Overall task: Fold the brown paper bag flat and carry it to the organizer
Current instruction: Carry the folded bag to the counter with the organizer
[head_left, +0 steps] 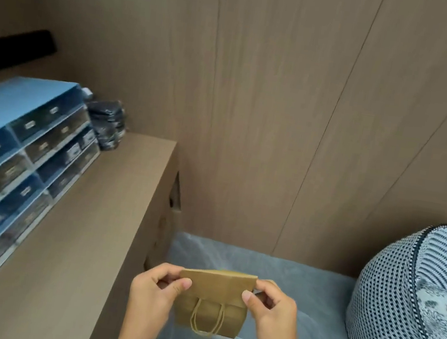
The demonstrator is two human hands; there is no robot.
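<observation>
Bag (214, 298) held in the air low at centre, folded over, handles hanging down. Left hand (153, 293) pinches its left upper edge; right hand (271, 307) pinches the right. Both grips closed on paper. Organizer (11, 166) sits on table (85, 230), well left.

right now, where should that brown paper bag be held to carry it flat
By its two upper corners, from either side, as the left hand and right hand pinch it. The brown paper bag hangs flattened, handles dangling low, so side pinches keep its fold shut.
</observation>
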